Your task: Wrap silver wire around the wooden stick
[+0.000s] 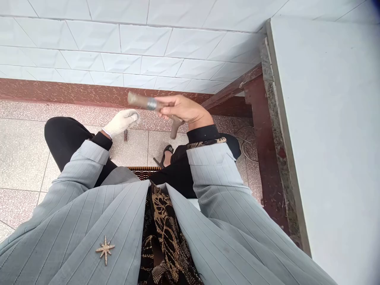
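In the head view my left hand wears a white knitted glove, its fingers curled closed in front of my knee. What those fingers hold, if anything, is hidden. A short dark brown piece shows just below the glove; whether it touches the hand or lies on the floor I cannot tell. My bare right hand is wrapped round a brown wooden stick bound with a silvery band of wire. The stick points left above the gloved hand, its far end blurred. Another brown wooden end sticks out below my right palm.
A white-topped table with a reddish-brown leg stands close on the right. White wall tiles rise ahead. Below are speckled floor tiles, a black shoe, a woven seat edge and a coiled cable.
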A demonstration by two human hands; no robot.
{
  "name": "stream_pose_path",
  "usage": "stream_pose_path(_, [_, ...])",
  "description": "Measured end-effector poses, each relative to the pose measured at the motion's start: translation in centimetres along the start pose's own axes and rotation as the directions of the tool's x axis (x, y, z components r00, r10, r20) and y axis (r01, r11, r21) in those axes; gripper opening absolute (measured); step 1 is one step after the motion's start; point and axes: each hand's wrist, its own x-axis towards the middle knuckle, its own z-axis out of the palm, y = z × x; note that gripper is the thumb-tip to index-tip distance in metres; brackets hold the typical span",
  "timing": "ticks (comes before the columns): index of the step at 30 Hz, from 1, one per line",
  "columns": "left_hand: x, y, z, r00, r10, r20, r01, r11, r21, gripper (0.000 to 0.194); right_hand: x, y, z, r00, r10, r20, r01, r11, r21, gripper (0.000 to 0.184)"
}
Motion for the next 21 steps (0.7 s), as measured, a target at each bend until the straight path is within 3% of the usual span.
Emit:
stream_pose_path(2, [0.0,-0.1,0.5,0.999,-0.005,0.045,0.006,1.0,-0.029,0.02,-0.2,-0.3,0.2,0.974,-0.009,-0.227,0.03,0.996,0.086,0.075])
stream_pose_path(4, [-0.1,-0.3,1.1,0.992,-0.01,0.126,0.009,1.0,0.004,0.019,-0.1,-0.3,0.4,0.942,0.033,-0.333,0.014,0.99,0.138,0.078])
stream_pose_path(9, [0.0,-0.7,1.8,0.971,0.066,0.231,-0.083,0.994,0.068,0.023,1.1,1.4,0.3,0.907,0.134,-0.399,-0.076,0.984,0.158,0.067])
stream_pose_path(13, [-0.2,-0.2,1.6,0.963,0.085,0.255,-0.118,0.986,0.116,0.028,1.8,2.6,0.3,0.865,0.185,-0.466,-0.241,0.968,-0.064,0.061])
stream_pose_path(15, [-0.3,0.2,1.5,0.96,0.07,0.27,-0.116,0.981,0.158,0.029,1.9,2.8,0.5,0.863,0.206,-0.462,-0.36,0.892,-0.274,0.059])
stream_pose_path(17, [-0.4,0.3,1.6,0.959,0.028,0.282,-0.088,0.976,0.2,0.03,2.0,2.8,0.8,0.877,0.249,-0.41,-0.44,0.759,-0.48,0.055])
stream_pose_path(19, [-0.4,0.3,1.6,0.957,-0.001,0.29,-0.065,0.974,0.217,0.029,2.0,2.9,1.0,0.897,0.311,-0.315,-0.442,0.635,-0.633,0.052])
stream_pose_path(21, [-0.4,0.2,1.6,0.957,0.009,0.289,-0.072,0.975,0.211,0.028,2.1,3.2,1.1,0.921,0.354,-0.161,-0.351,0.579,-0.736,0.051])
